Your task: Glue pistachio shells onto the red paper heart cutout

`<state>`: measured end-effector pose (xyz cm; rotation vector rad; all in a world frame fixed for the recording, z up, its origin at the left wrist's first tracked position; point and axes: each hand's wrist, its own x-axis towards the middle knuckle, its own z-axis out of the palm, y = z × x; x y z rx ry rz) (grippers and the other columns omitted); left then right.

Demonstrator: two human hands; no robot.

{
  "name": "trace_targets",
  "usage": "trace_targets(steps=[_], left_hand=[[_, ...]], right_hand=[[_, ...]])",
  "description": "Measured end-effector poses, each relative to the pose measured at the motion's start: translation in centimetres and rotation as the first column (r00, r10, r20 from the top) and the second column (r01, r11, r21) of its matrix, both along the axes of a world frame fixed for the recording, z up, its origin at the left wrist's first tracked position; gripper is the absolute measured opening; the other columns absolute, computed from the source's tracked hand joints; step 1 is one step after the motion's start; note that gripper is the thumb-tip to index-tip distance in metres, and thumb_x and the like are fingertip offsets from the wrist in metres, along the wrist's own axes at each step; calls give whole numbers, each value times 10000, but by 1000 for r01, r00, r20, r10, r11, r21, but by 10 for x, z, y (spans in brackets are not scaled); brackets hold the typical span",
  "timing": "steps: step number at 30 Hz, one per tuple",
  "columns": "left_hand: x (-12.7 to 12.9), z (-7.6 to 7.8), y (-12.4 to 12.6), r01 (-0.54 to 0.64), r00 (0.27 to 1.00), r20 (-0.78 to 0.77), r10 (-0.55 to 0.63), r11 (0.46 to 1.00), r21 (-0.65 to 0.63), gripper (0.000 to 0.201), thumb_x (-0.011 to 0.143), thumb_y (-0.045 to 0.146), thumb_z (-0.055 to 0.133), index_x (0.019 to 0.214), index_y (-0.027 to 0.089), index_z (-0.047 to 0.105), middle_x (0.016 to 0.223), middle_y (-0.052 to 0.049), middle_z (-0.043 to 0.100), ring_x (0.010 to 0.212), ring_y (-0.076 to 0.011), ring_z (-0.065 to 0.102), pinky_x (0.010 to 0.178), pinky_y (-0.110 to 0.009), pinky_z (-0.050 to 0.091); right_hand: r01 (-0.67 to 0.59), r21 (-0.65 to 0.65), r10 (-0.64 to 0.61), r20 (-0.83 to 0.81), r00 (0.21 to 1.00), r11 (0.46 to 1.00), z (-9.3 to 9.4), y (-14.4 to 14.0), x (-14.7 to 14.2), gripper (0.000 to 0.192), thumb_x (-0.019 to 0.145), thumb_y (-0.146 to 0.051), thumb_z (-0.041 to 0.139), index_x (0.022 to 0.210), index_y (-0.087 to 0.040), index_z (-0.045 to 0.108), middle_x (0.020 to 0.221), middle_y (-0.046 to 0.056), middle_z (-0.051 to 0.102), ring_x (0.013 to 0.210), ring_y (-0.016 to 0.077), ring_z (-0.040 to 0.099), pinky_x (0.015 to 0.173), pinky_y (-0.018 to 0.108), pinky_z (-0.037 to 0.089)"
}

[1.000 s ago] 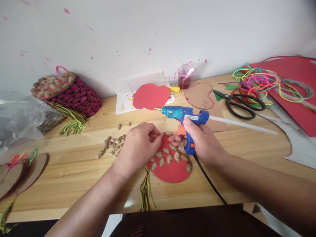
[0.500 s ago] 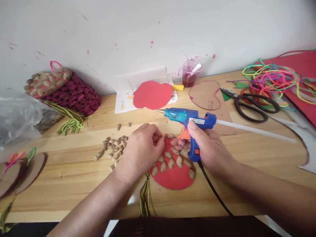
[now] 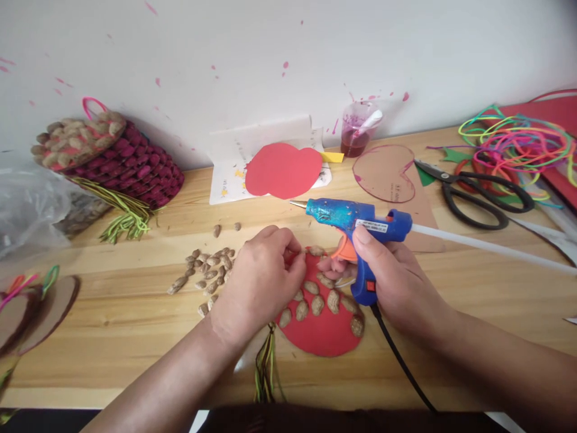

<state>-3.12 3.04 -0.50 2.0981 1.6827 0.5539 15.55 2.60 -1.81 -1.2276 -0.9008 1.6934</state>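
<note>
My right hand (image 3: 408, 282) is wrapped round the handle of a blue hot glue gun (image 3: 336, 215), its fingers by the orange trigger. The nozzle points left, above the table, and a white glue stick (image 3: 473, 242) sticks out of the back. My left hand (image 3: 261, 273) is closed in a pinch at the upper left of a red cutout (image 3: 315, 340); its fingertips hide what they hold. Several peanuts (image 3: 318, 305) sit on that cutout. A yellow, green and dark tassel (image 3: 265, 364) hangs at its lower left. Loose peanuts (image 3: 211, 273) lie left of my left hand.
Behind stand a peanut-topped purple woven piece (image 3: 130, 162) and a cup of dark red liquid (image 3: 356, 135). Another red cutout (image 3: 283, 171) lies on paper. Black-handled scissors (image 3: 478, 192) and tangled coloured cords (image 3: 523, 147) lie at right. The gun's black cable (image 3: 399, 355) runs toward me.
The view has shifted slightly. Both hands keep nearly the same pose, my left still pinched at the red cutout and my right still gripping the glue gun.
</note>
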Motion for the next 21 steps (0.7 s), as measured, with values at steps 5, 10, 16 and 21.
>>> trace_targets(steps=[5, 10, 16, 21], left_hand=[[0, -1, 0, -2, 1000, -13, 2, 1000, 11, 92, 800, 105, 631, 765, 188, 610, 768, -1, 629, 716, -150, 587, 668, -277, 430], [1, -2, 1, 0, 1000, -19, 1, 1000, 16, 86, 804, 112, 633, 769, 188, 614, 776, -3, 630, 723, -155, 592, 671, -284, 437], [2, -3, 0, 5, 1000, -24, -5, 1000, 21, 97, 813, 111, 632, 761, 190, 609, 789, -5, 626, 724, -156, 588, 668, -288, 441], [-2, -2, 0, 18, 1000, 11, -18, 1000, 2, 82, 816, 117, 641, 778, 190, 632, 785, -4, 633, 717, -153, 598, 661, -286, 459]], right_hand=[[-13, -3, 13, -1, 1000, 1000, -3, 0, 1, 464, 869, -641, 636, 637, -240, 663, 669, 36, 699, 717, 225, 727, 676, 328, 593], [-12, 3, 12, 4, 1000, 1000, -1, 0, 0, 473, 868, -645, 634, 624, -240, 655, 657, 36, 685, 697, 216, 712, 665, 323, 586], [-20, 22, 19, 9, 1000, 1000, -1, 1, 0, 468, 876, -637, 628, 627, -242, 661, 653, 36, 683, 643, 202, 694, 621, 315, 577], [-23, 32, 23, -10, 1000, 999, -2, 0, 0, 459, 878, -623, 636, 620, -243, 635, 646, 32, 671, 675, 211, 712, 644, 318, 589]])
